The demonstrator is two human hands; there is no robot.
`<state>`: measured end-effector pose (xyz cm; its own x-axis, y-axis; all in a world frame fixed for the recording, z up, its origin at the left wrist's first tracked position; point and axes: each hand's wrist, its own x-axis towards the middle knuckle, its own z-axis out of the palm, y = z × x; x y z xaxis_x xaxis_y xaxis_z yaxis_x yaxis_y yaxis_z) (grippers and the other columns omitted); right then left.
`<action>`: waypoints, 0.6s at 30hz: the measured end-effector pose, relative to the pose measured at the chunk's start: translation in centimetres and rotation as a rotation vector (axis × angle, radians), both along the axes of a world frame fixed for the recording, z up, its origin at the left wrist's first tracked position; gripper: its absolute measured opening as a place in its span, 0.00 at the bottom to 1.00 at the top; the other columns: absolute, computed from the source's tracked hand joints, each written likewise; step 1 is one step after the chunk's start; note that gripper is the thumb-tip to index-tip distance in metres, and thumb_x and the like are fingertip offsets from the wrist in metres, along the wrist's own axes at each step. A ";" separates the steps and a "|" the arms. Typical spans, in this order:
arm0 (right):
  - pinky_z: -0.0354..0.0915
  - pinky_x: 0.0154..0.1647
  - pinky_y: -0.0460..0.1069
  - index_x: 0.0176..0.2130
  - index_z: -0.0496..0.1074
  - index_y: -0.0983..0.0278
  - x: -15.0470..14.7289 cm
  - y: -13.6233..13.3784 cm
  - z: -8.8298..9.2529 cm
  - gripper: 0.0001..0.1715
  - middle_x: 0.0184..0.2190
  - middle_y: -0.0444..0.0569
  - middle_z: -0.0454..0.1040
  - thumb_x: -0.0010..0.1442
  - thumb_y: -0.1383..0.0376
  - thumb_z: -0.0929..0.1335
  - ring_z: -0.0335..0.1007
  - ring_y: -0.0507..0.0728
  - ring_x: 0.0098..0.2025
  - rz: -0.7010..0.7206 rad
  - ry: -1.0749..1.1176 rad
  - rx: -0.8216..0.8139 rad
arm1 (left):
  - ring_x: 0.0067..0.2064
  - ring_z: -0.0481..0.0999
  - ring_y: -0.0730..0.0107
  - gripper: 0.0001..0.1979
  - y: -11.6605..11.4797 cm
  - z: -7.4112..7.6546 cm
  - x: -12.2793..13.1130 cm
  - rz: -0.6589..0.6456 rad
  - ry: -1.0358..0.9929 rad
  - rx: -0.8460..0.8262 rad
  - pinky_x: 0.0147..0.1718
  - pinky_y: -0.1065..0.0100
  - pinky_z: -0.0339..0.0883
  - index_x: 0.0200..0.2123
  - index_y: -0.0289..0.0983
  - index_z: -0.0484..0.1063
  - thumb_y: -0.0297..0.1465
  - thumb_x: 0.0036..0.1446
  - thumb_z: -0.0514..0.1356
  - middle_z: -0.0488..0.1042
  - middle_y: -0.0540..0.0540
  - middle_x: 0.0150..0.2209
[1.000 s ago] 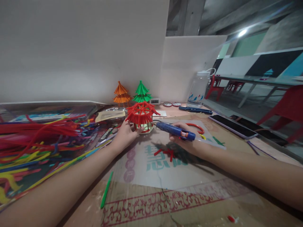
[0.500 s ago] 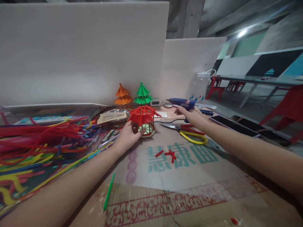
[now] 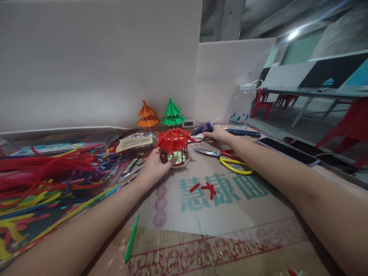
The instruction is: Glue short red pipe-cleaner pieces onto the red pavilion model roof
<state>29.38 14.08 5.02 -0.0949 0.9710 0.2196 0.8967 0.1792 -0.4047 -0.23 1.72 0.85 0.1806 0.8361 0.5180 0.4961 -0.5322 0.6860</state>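
Note:
A small pavilion model [image 3: 173, 141] with a red pipe-cleaner roof and a pale, many-sided base stands on the table. My left hand [image 3: 155, 165] is closed around its left side, the thumb over the base. Farther back, my right hand [image 3: 217, 133] grips a blue glue gun [image 3: 202, 129] low over the table, its nozzle pointing left; the handle is mostly hidden. Scissors [image 3: 230, 161] with yellow and red handles lie below my right wrist. Short red pieces [image 3: 211, 188] of pipe cleaner are scattered on the board in front of the model.
Orange [image 3: 147, 115] and green [image 3: 172, 113] tower models stand at the back. Left are a metal dish [image 3: 140, 138] and heaped pipe cleaners [image 3: 48, 168]; a green stick [image 3: 132, 238] lies in front. A water bottle [image 3: 240, 107] and phone [image 3: 287, 150] are on the right.
My right hand has moved left and down with the glue gun, from above the table to close over its back part. My left hand stays on the pavilion model.

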 end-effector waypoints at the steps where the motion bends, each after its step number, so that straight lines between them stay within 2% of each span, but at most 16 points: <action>1: 0.66 0.37 0.48 0.47 0.76 0.70 0.4 -0.1 0.2 0.25 0.43 0.59 0.81 0.61 0.53 0.69 0.76 0.59 0.40 0.009 -0.030 0.009 | 0.48 0.78 0.57 0.20 0.0 0.0 0.0 -0.010 0.002 -0.004 0.51 0.58 0.71 0.49 0.36 0.72 0.36 0.54 0.65 0.78 0.39 0.48; 5: 0.64 0.44 0.51 0.47 0.78 0.69 2.0 -1.7 1.5 0.21 0.47 0.61 0.79 0.61 0.56 0.69 0.74 0.64 0.46 0.047 -0.160 0.068 | 0.48 0.78 0.56 0.20 -0.1 0.1 0.0 -0.013 -0.005 -0.014 0.50 0.58 0.71 0.48 0.36 0.71 0.36 0.53 0.66 0.78 0.40 0.46; 7: 0.63 0.47 0.53 0.44 0.79 0.67 2.3 -3.7 2.3 0.18 0.47 0.60 0.79 0.63 0.57 0.67 0.73 0.65 0.48 0.086 -0.202 0.115 | 0.47 0.78 0.56 0.19 -0.1 0.1 0.0 -0.003 -0.005 -0.020 0.49 0.58 0.71 0.47 0.36 0.72 0.35 0.53 0.66 0.79 0.40 0.45; 10: 0.61 0.52 0.54 0.43 0.80 0.65 1.3 -8.1 3.5 0.18 0.47 0.58 0.79 0.65 0.56 0.65 0.69 0.65 0.52 0.196 -0.231 0.219 | 0.46 0.78 0.57 0.18 -0.1 0.1 0.0 0.014 0.002 -0.024 0.49 0.59 0.71 0.46 0.36 0.72 0.36 0.52 0.65 0.79 0.41 0.44; 11: 0.62 0.50 0.53 0.42 0.80 0.63 0.6 -9.7 3.8 0.17 0.44 0.55 0.80 0.65 0.56 0.66 0.71 0.63 0.50 0.251 -0.231 0.221 | 0.46 0.78 0.57 0.18 -0.1 0.1 0.0 0.020 0.005 -0.023 0.49 0.59 0.71 0.46 0.36 0.71 0.36 0.52 0.65 0.78 0.41 0.44; 14: 0.64 0.43 0.50 0.42 0.80 0.58 -1.9 -14.2 4.3 0.13 0.40 0.48 0.81 0.65 0.60 0.66 0.74 0.58 0.41 0.600 -0.166 0.066 | 0.46 0.78 0.58 0.18 -0.1 0.0 0.0 0.030 0.012 -0.019 0.48 0.60 0.71 0.46 0.36 0.71 0.36 0.52 0.65 0.78 0.41 0.43; 18: 0.64 0.41 0.49 0.41 0.81 0.58 -5.0 -17.6 3.4 0.08 0.37 0.47 0.80 0.61 0.64 0.70 0.73 0.56 0.40 0.880 -0.194 -0.032 | 0.42 0.78 0.58 0.17 -0.1 0.0 0.1 0.023 0.016 -0.021 0.46 0.59 0.72 0.43 0.35 0.72 0.37 0.53 0.65 0.79 0.41 0.41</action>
